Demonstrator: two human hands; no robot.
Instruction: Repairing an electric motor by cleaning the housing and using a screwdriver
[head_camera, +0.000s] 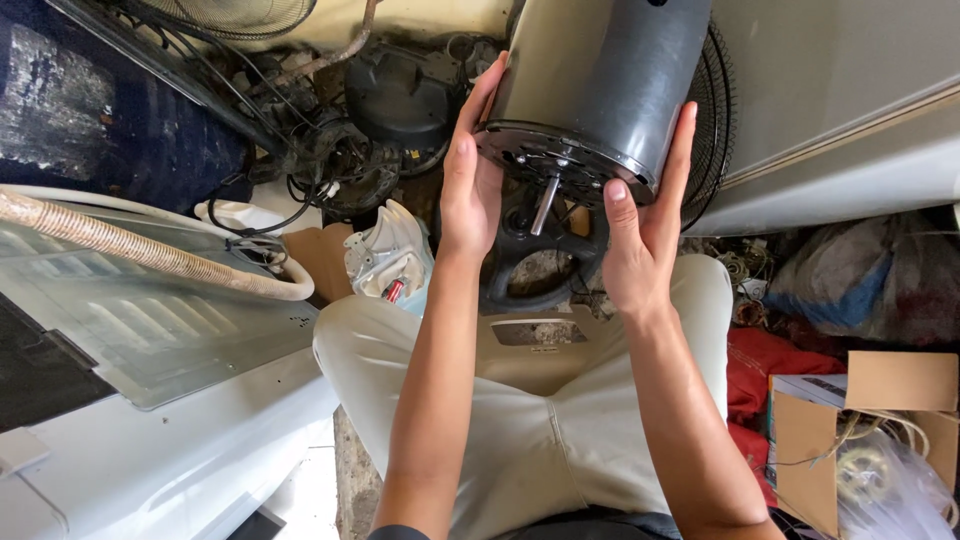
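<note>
I hold a large grey cylindrical motor (600, 80) up in front of me with both hands, its end plate and short metal shaft (545, 205) facing me. My left hand (470, 180) grips its left side, fingers running up the casing. My right hand (645, 225) cups its right side and lower rim. Below the motor lies a black round fan part (535, 265), and my legs in light trousers (530, 420) are underneath.
A white appliance with a clear lid (150, 320) and a ribbed hose (130, 245) stands at left. Dark fan parts and cables (350, 130) pile up behind. A grey metal panel (840, 120) is at right, with a red cloth (765, 375) and cardboard box (860, 430) below.
</note>
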